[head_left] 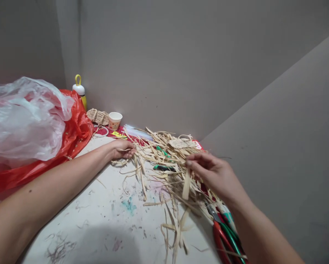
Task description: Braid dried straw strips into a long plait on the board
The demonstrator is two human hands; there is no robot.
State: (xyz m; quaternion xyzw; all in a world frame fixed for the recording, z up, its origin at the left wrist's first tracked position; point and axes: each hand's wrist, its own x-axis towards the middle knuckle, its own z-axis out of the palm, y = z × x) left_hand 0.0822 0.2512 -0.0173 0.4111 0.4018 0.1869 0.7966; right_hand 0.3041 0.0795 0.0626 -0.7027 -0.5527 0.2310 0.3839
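Note:
A loose heap of dry straw strips (156, 146) spreads across the right side of the white table. My right hand (212, 170) is over the heap, thumb and fingers pinching a flat straw strip (186, 185) that hangs down. At the heap's left edge, my left hand (123, 149) is closed on some thin straw strips, whose pale ends show between the fingers. Just below that hand lies a small coiled straw piece (119, 162). A green-and-black tool handle (164, 168) lies partly buried in the straw between my hands.
Red-and-green-handled scissors or shears (222, 234) lie at the lower right. White and red plastic bags (29, 121) fill the left. At the back stand a paper cup (115, 121), a woven straw sole (98, 116) and a yellow-and-white bottle (79, 90). Grey walls close in behind and right.

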